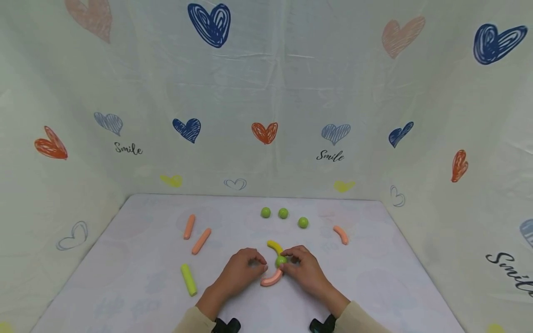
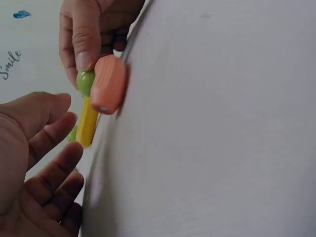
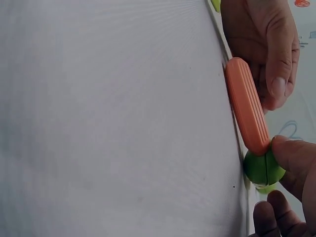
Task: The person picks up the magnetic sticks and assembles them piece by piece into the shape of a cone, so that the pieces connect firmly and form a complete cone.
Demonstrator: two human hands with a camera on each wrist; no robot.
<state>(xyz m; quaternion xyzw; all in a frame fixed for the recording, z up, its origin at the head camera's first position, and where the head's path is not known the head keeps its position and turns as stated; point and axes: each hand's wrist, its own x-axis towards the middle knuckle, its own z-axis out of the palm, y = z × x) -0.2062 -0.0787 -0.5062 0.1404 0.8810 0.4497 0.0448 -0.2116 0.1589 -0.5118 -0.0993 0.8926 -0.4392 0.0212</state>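
Currently the right hand [image 1: 308,273] pinches a green ball [image 1: 281,262] that touches a yellow piece [image 1: 274,246] and a pink piece [image 1: 272,279], between the table's [image 1: 374,277] side edges. Nearby, the left hand [image 1: 242,269] is relaxed, holding nothing.

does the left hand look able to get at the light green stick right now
Probably yes: the left hand holds nothing, and only bare tabletop shows between it and the light green stick.

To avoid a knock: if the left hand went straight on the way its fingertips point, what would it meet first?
The left hand would likely meet the green ball that the right hand pinches; depth is unclear, so the yellow piece might be brushed first.
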